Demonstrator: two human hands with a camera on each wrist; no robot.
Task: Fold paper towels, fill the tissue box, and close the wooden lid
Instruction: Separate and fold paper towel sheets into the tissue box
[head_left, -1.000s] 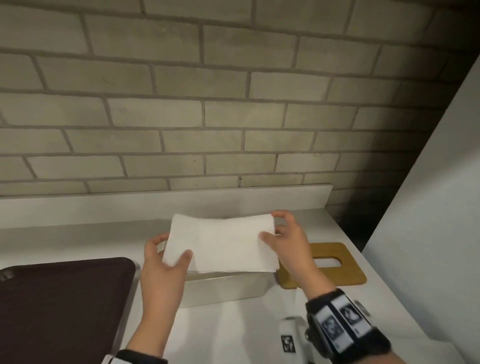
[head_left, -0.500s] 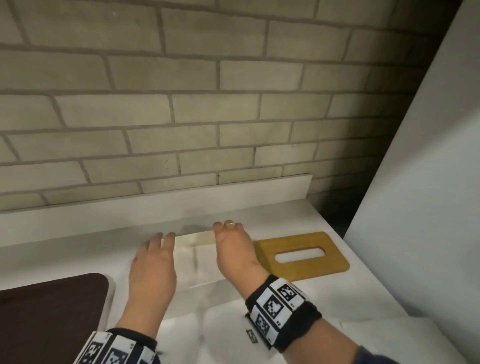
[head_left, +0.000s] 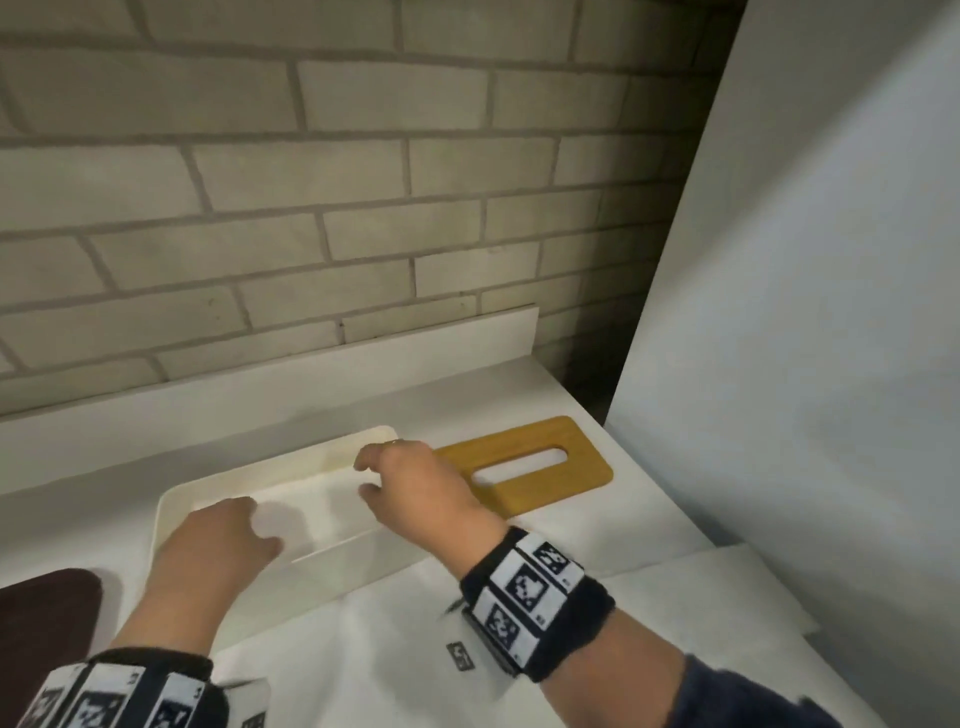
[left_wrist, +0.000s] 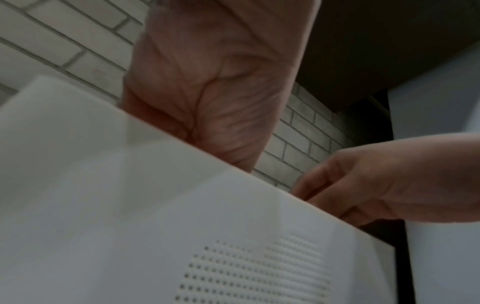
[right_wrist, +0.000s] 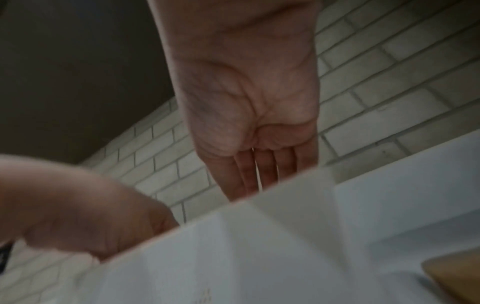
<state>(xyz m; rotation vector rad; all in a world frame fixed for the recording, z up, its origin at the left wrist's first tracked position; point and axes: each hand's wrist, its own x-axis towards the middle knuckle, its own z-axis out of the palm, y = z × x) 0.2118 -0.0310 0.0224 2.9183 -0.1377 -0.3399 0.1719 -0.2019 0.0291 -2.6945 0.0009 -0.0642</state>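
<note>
Both hands reach into the open white tissue box (head_left: 171, 499): the left hand (head_left: 218, 540) has its fingers bent down onto the folded paper towel (head_left: 322, 504) inside, the right hand (head_left: 415, 488) loosely open above it, holding nothing. At 3 o'clock of the box, the wooden lid (head_left: 524, 462) lies flat on the white counter (head_left: 597, 525), just beside it. More loose paper towels (head_left: 701, 587) lie at 5 o'clock.

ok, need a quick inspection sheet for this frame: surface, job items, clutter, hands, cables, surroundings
Surface: white countertop.
Job's things: open white tissue box with folded paper towel inside; wooden lid lying flat to its right, off the box; loose paper towels in front.
Clutter: dark tray at left edge.
Hands: left hand and right hand both over the box, fingers relaxed, holding nothing.
Cables: nothing seen.
Surroundings: brick wall; white panel at right.
</note>
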